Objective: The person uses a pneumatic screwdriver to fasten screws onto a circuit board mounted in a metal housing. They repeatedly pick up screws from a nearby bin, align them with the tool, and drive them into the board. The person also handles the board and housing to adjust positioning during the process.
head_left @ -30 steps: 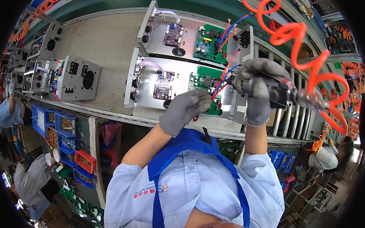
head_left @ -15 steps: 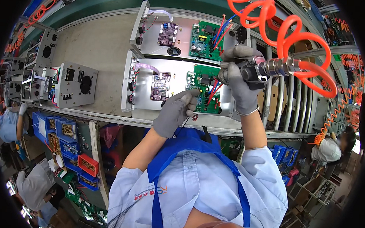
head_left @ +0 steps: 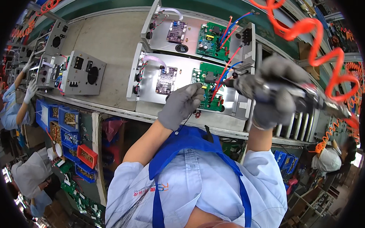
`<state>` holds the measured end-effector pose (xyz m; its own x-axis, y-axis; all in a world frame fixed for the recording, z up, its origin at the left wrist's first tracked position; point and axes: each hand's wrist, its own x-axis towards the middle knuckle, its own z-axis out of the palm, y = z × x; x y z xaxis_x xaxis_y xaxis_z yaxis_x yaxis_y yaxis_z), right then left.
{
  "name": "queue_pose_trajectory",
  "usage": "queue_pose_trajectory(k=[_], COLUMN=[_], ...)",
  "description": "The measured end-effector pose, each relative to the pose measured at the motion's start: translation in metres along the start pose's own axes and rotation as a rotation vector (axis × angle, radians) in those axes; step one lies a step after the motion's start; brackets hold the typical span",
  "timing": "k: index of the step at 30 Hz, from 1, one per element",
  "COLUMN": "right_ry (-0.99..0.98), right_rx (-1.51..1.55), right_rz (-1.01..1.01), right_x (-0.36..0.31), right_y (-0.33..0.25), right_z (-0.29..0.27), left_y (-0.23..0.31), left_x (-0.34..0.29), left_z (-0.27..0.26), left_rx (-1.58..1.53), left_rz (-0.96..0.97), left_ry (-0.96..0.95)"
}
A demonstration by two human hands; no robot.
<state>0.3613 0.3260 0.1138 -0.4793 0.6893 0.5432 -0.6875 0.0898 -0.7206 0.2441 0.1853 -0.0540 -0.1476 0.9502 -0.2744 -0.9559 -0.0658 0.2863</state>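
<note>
Two open metal chassis on the workbench (head_left: 112, 39), one behind the other, near its right end. Nearer chassis (head_left: 151, 93) close to the front edge, carrying a green circuit board (head_left: 209, 89) at its right and a small dark board (head_left: 164, 80) at its centre. Farther chassis (head_left: 165, 31) similarly fitted. Orange coiled air hose (head_left: 313, 42) looped above the right end. Grey boxed units (head_left: 83, 72) toward the left end. Blue parts bins (head_left: 67, 122) below the front edge, left. Right hand (head_left: 277, 93), grey-gloved, clenched around a powered screwdriver (head_left: 264, 86), its tip at the green board's right edge. Left hand (head_left: 183, 104), grey-gloved, fingers curled together against the green board's lower left corner; whether pinching anything, cannot tell.
</note>
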Motion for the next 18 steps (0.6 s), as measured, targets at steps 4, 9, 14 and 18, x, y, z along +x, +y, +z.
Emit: queue_pose_trajectory(k=[4,9,14,18], right_ry=[-0.149,-0.057,0.007,0.258], right_rx=[-0.038,-0.079,-0.075,-0.251], right_rz=[-0.182,-0.216,-0.152,-0.075], right_x=[0.001,-0.017,-0.033,-0.04], right_y=[-0.016,-0.018,-0.037,-0.017], right_z=[-0.018,-0.03,-0.052,-0.061], left_y=[-0.006,-0.017,-0.036,-0.054], left_x=[0.0,0.003,0.003,0.006], left_z=[0.021,0.034,0.037,0.054], left_rx=[-0.034,-0.052,-0.068,0.151], left_rz=[-0.061,-0.146,-0.289,-0.374], left_ry=[0.025,0.063,-0.038,0.156])
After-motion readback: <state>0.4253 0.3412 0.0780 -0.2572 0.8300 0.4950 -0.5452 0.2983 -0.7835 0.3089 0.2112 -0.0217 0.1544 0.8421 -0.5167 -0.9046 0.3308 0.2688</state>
